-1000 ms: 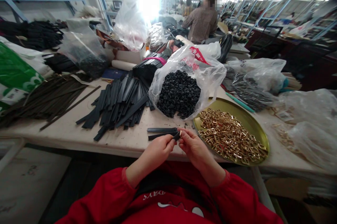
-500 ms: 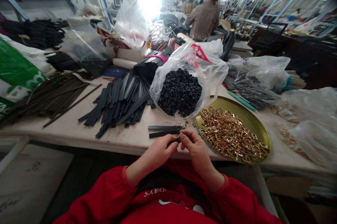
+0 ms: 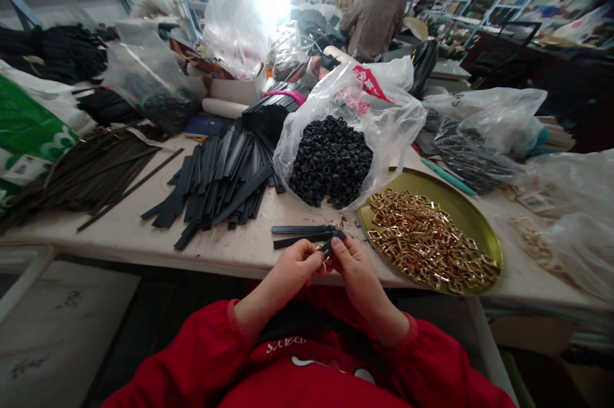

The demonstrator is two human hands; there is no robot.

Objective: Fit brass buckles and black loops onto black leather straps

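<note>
Black strap [image 3: 338, 237], with a gold buckle [image 3: 326, 263] at its lower end, held between the hands above the front edge of the tabletop [image 3: 230, 259]. The right hand [image 3: 354, 262] pinches the strap beneath its thumb; the left hand [image 3: 298, 262] is closed on the piece at the buckle. Just beyond lie two dark strips [image 3: 300, 229], side by side. Farther out: a clear bag [image 3: 388, 123] of black loops [image 3: 330, 162]; to the right, a round tray [image 3: 460, 194] of gold buckles [image 3: 426, 235]; to the left, piled black strips [image 3: 223, 181].
</note>
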